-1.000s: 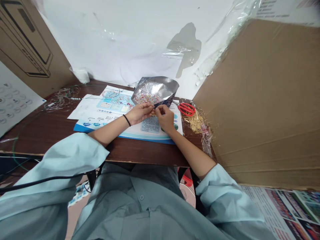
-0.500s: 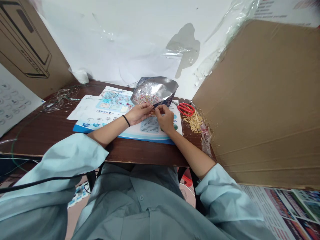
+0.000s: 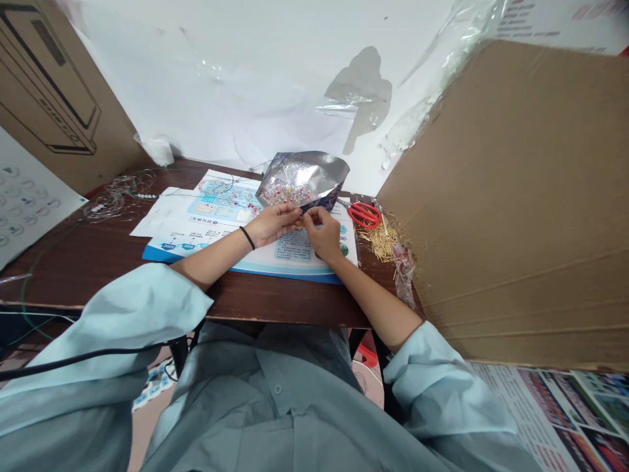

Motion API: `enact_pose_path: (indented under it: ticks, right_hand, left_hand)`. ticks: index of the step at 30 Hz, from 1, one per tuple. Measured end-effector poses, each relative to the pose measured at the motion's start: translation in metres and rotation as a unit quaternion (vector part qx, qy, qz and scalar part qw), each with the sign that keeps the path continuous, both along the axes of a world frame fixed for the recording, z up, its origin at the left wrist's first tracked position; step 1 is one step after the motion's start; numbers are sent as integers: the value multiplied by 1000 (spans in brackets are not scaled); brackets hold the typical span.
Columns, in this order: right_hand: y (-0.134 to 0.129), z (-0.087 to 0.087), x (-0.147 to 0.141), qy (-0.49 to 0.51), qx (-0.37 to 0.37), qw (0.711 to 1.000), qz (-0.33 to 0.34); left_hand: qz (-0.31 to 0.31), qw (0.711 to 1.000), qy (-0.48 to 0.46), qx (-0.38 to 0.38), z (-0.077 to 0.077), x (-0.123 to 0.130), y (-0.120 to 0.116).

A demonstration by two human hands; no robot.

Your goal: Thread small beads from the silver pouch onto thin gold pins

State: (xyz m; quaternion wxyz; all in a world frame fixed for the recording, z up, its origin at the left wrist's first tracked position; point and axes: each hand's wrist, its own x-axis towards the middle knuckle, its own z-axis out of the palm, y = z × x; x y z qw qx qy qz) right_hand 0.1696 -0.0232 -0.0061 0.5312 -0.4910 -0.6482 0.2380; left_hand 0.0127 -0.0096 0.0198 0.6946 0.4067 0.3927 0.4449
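My left hand [image 3: 273,224] and my right hand [image 3: 323,235] meet fingertip to fingertip just in front of an open silver foil bag [image 3: 322,174]. Small multicoloured beads [image 3: 287,194] lie inside the bag. Both hands are closed in a pinch, and what sits between the fingertips is too small to make out. A thin dark line seems to run leftward from the left fingers across the printed sheet [image 3: 246,257] under them. More beads are scattered on that sheet left of the bag.
Red-handled scissors [image 3: 364,214] lie right of the bag, by a heap of thin golden sticks [image 3: 381,242] and a crumpled clear plastic bag [image 3: 404,272]. Tangled clear thread [image 3: 115,196] is on the left of the brown table [image 3: 289,301]. Cardboard walls [image 3: 521,210] flank the table.
Both hands keep nearly the same pinched pose in front of the bag. The whole view has shifted very slightly; nothing else visibly moves.
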Motion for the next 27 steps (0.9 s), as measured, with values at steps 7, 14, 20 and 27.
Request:
enact_pose_path:
  ticks: [7, 14, 20, 27]
  right_hand:
    - [1, -1, 0, 2, 3, 1000, 14]
    - [2, -3, 2, 1, 3, 1000, 26]
    - [4, -4, 4, -16, -5, 999, 48]
    - [0, 0, 3, -13, 41, 999, 24]
  left_hand:
    - [0, 1000, 5, -5, -1, 0, 1]
    - [-2, 1000, 3, -8, -1, -1, 0]
    - [1, 1000, -9, -15, -2, -3, 1]
    - [25, 999, -26, -26, 1, 1, -3]
